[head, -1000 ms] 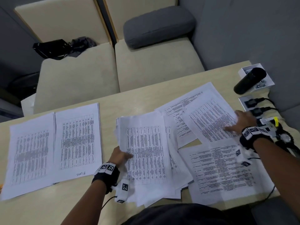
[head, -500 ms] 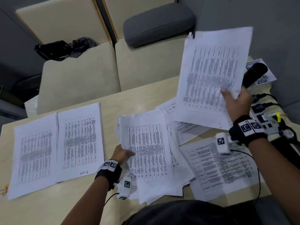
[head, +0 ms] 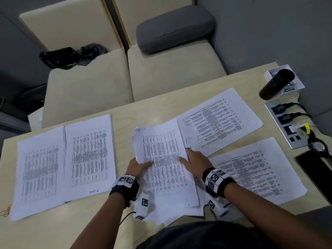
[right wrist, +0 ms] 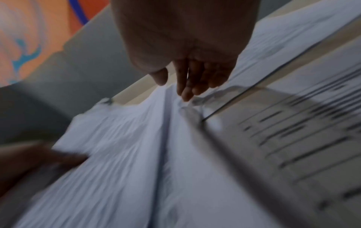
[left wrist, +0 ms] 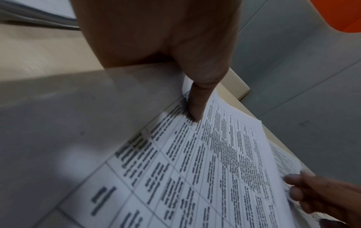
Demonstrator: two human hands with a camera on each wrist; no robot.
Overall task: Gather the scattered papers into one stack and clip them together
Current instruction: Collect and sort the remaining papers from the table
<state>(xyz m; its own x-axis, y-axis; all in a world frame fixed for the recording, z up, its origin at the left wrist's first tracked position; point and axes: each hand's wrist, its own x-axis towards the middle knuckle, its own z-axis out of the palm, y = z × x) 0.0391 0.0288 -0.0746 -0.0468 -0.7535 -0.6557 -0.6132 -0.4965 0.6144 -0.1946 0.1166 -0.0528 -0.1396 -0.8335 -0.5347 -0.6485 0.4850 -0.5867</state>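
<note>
A loose stack of printed sheets (head: 167, 180) lies at the table's near middle. My left hand (head: 138, 166) grips its left edge, thumb (left wrist: 195, 108) on the top sheet (left wrist: 205, 169) and fingers hidden beneath. My right hand (head: 195, 160) rests against the stack's right edge with straight fingers (right wrist: 185, 91) touching the paper (right wrist: 126, 146). Two sheets (head: 41, 169) (head: 89, 151) lie side by side at the left. Two more (head: 221, 121) (head: 255, 169) lie at the right. No clip shows plainly.
At the far right corner a black bottle (head: 276, 83) lies across a small white box (head: 296, 87). Along the right edge are a power strip (head: 280, 126) with plugs, a watch (head: 318, 146) and a black phone (head: 314, 171). Cream sofa seats (head: 172, 72) stand behind the table.
My right hand lifted a sheet from the right side, carried it over and laid it on the middle stack. My left hand stayed at the stack's left edge.
</note>
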